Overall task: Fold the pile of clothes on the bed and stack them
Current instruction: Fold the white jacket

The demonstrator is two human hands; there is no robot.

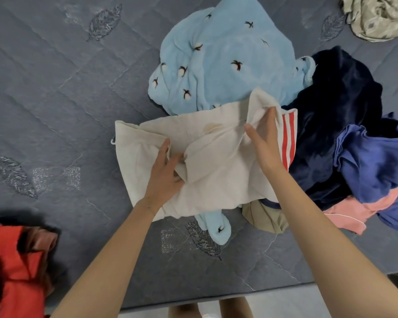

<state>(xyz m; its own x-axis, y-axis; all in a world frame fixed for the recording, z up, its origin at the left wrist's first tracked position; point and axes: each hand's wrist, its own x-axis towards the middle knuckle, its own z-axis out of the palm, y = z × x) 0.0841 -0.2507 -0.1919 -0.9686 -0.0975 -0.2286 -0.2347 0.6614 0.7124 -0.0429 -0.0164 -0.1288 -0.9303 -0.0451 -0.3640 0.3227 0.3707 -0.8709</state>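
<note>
Gripping the garment [216,173] with both hands: left hand [168,173] curled into a centre fold, right hand [265,143] pinching the upper flap. Bed [55,99] carries the pile [331,134]; garment overlaps its near-left edge. Red stripes [288,138] beside right fingers. Both forearms extended forward.

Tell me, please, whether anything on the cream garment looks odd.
The cream garment has a faint yellowish mark near its upper middle, just left of the right hand; possibly a stain, too blurred to confirm.
</note>
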